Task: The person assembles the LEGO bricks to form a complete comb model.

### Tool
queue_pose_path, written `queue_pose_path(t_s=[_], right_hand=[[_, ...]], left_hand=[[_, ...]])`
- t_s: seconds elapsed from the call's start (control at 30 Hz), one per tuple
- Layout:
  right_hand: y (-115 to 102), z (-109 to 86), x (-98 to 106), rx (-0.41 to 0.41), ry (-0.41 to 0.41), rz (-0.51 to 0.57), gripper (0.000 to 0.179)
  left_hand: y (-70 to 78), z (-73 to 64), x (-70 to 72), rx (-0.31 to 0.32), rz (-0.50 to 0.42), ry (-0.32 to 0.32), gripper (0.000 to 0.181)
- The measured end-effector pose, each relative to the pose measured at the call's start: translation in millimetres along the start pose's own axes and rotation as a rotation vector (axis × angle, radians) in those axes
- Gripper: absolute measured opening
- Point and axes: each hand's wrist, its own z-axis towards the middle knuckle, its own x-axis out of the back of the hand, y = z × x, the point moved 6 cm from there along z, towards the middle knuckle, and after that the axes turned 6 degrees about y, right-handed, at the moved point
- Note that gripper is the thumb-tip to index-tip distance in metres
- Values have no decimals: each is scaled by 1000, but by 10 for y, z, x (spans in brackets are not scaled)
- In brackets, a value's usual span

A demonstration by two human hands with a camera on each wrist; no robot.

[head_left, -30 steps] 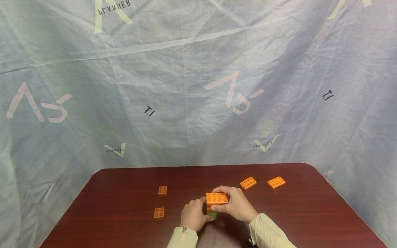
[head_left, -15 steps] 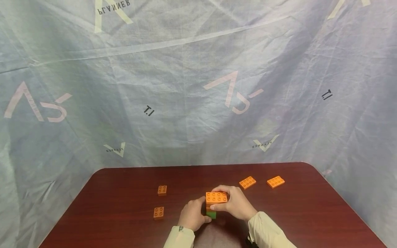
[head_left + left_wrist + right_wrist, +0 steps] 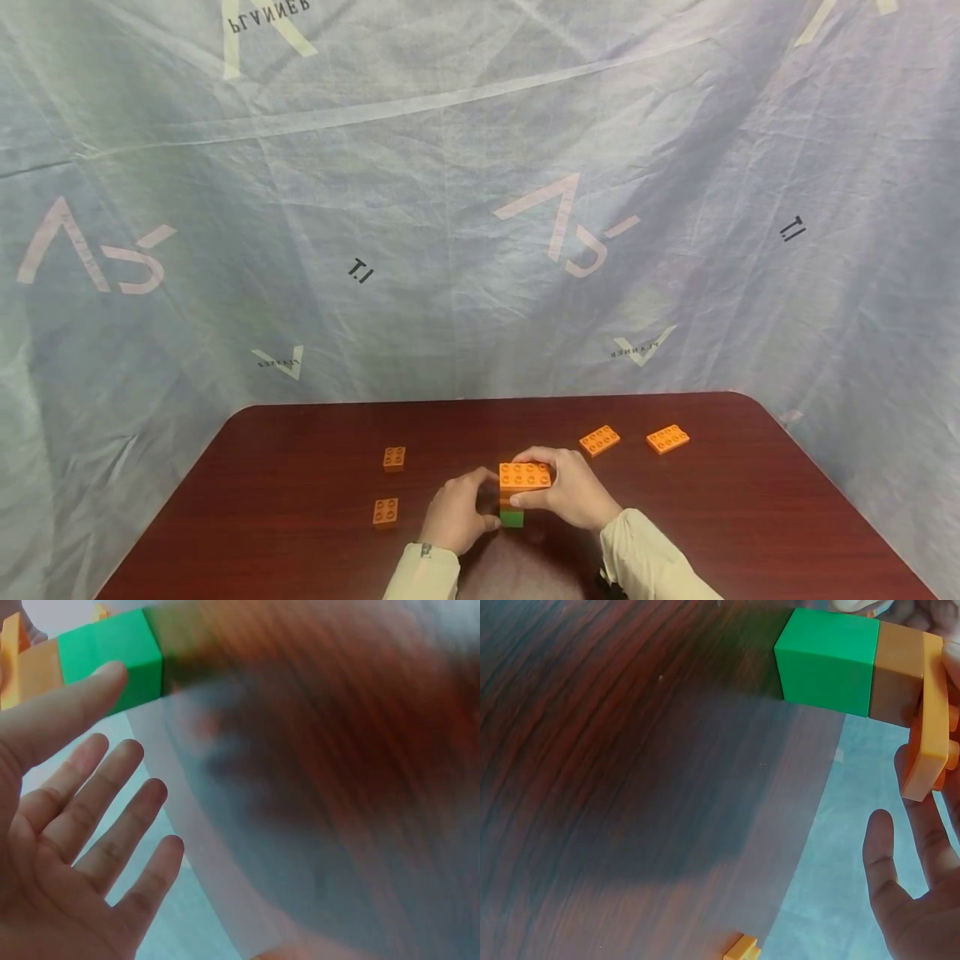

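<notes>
The green brick [image 3: 829, 664] is smooth, hard-looking plastic with a faint sheen. On it, the brown brick [image 3: 898, 671] and the studded orange plate [image 3: 929, 709] are smooth plastic too, as are the loose orange plates [image 3: 600, 440] beyond it and four-stud bricks [image 3: 386, 512] left of it. Beneath, the table [image 3: 300, 500] is wood-grained and softly glossy; behind hangs matt, wrinkled cloth [image 3: 450, 333]. The sleeves [image 3: 654, 557] either side are creased matt fabric.

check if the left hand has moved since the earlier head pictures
Yes: the left hand has shifted left, away from the green block and toward the nearer four-stud brown brick, which sits unmoved.
</notes>
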Motion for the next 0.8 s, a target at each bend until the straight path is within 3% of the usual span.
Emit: queue_pose_path(t_s=[0.57, 0.8], right_hand=[[-29, -6, 21, 22, 27, -32, 41], [-17, -20, 18, 20, 20, -50, 41]], left_hand=[[-110, -53, 233, 1, 47, 62, 43], [-203, -70, 290, 27, 52, 57, 45]])
